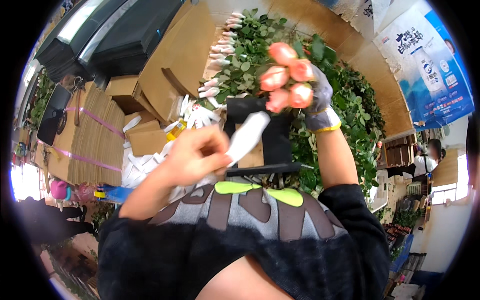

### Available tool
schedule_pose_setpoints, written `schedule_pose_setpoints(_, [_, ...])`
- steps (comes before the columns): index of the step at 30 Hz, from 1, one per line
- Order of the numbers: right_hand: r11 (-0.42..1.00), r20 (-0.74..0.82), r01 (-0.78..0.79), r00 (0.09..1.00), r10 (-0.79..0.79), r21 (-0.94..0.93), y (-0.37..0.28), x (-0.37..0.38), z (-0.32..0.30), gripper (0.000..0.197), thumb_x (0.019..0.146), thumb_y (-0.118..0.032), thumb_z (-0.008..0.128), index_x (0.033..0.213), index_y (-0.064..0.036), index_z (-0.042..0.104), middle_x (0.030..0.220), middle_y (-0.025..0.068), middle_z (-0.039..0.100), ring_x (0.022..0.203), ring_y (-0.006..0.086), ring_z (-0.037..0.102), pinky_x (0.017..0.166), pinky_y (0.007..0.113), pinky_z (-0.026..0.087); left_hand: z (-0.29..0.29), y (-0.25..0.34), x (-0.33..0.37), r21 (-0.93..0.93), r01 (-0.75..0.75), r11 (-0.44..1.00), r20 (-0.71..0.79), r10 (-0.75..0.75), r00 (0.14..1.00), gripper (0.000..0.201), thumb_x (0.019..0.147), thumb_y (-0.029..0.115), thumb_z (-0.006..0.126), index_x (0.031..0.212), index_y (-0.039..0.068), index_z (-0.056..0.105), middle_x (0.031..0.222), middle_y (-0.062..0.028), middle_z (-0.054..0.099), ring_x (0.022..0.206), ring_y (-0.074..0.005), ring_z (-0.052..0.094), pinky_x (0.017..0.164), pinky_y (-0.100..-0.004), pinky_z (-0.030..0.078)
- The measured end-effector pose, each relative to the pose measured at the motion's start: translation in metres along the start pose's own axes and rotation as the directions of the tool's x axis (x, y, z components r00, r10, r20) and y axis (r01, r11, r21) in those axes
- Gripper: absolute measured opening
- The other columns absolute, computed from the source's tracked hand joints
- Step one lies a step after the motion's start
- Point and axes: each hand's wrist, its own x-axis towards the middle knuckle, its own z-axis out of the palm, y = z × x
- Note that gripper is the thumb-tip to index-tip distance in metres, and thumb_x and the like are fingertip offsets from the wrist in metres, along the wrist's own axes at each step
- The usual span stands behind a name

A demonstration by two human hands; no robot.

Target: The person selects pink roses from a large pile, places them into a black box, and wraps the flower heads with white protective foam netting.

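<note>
My bare left hand (192,155) pinches a soft white bud sleeve (250,131) between thumb and fingers; the sleeve is slightly blurred. My right hand (322,100), in a grey glove with a yellow cuff edge, is closed around a small bunch of coral-pink roses (289,77), their heads facing me. The stems are hidden behind the blooms and the glove. The sleeve's free end is just below the roses, apart from them. Under both hands stands a black work rest (277,137) with a piece of brown cardboard on it.
Behind lie leafy rose stems (255,40) with white-sleeved heads (220,57). More foliage (360,110) fills the right side. Loose white sleeves (142,167) and a yellow item (176,130) lie at left, beside bundled cardboard (95,135). A person (427,160) is far right.
</note>
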Motion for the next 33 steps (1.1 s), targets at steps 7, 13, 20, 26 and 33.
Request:
schedule_pose_setpoints(7, [0.976,-0.162,0.163,0.969,-0.186,-0.144,-0.031,-0.006,-0.001,0.086,0.074,-0.023,0.069,0.141,0.0058,0.024,0.099,0.0256,0.058,0.064,0.0305,0.06,0.048,0.037,0.054,-0.012,0.003,0.076,0.667,0.0,0.745,-0.178,0.159,0.971,0.036,0.084,0.029,0.065,0.103,-0.002,0.062,0.09,-0.0177,0.065,0.083,-0.0236,0.065,0.072,-0.0342,0.049])
schedule_pose_setpoints(13, [0.945,0.024,0.306,0.95,-0.311,0.114,-0.055,0.005,-0.017,0.039,0.085,-0.027,0.053,0.113,-0.0013,0.045,0.094,0.0232,0.06,0.068,0.0338,0.06,0.062,0.043,0.051,0.036,-0.021,0.179,0.799,-0.258,0.543,0.024,0.401,0.916,0.019,0.08,0.012,0.057,0.097,0.004,0.063,0.084,-0.0232,0.064,0.08,-0.0409,0.063,0.07,-0.0464,0.05])
schedule_pose_setpoints(20, [0.437,-0.198,0.469,0.475,-0.858,-0.768,-0.231,-0.112,-0.022,0.029,0.085,-0.025,0.053,0.107,-0.0053,0.051,0.096,0.0187,0.06,0.076,0.0311,0.058,0.069,0.043,0.049,0.14,-0.059,0.18,0.694,-0.607,0.387,0.64,0.054,0.767,0.025,0.076,0.007,0.055,0.098,0.012,0.064,0.082,-0.0125,0.066,0.081,-0.0325,0.065,0.07,-0.0426,0.053])
schedule_pose_setpoints(26, [0.109,-0.085,0.069,0.285,-0.955,-0.992,-0.264,-0.172,-0.015,0.028,0.084,-0.022,0.055,0.108,-0.0071,0.053,0.099,0.0155,0.059,0.083,0.0286,0.057,0.074,0.041,0.048,0.107,-0.096,0.128,0.45,-0.661,0.6,0.776,0.104,0.622,0.065,0.073,0.014,0.073,0.132,0.013,0.047,0.139,-0.0185,0.04,0.127,-0.0375,0.038,0.104,-0.0449,0.036])
schedule_pose_setpoints(33, [0.16,-0.193,-0.116,0.388,-0.901,-0.98,-0.191,-0.162,-0.063,0.028,0.083,-0.02,0.058,0.109,-0.0092,0.055,0.103,0.0117,0.059,0.091,0.0256,0.056,0.079,0.039,0.046,0.014,-0.128,0.078,0.769,-0.247,0.589,0.388,-0.124,0.913,0.022,0.077,0.013,0.064,0.096,0.002,0.067,0.109,-0.0146,0.063,0.104,-0.0318,0.058,0.092,-0.0385,0.045])
